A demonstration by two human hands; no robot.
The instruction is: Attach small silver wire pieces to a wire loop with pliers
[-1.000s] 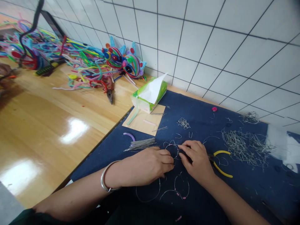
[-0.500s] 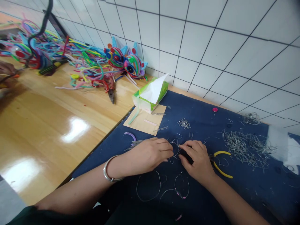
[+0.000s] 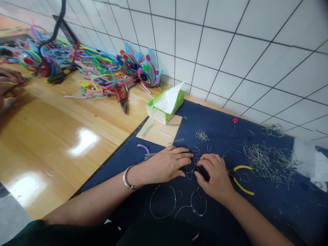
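Observation:
Both my hands rest on a dark blue cloth (image 3: 256, 208). My left hand (image 3: 166, 164), with a silver bangle at the wrist, lies with fingers stretched over a thin wire loop (image 3: 190, 168). My right hand (image 3: 214, 174) has its fingers curled and pinches the same wire loop from the right. Yellow-handled pliers (image 3: 241, 181) lie partly under my right hand. Finished wire rings with pink beads (image 3: 176, 201) lie just in front of my hands.
A heap of cut wire bits (image 3: 266, 160) lies to the right. A green tissue pack (image 3: 166, 106) and tan card (image 3: 159, 131) sit behind my hands. Colourful pipe-cleaner figures (image 3: 138, 68) and dark pliers (image 3: 124, 102) lie on the wooden table. Another person's hand (image 3: 7, 83) shows at far left.
My left hand has slid forward and its fingers have stretched out over the wire loop, covering the bundle of straight wires. My right hand stays on the loop.

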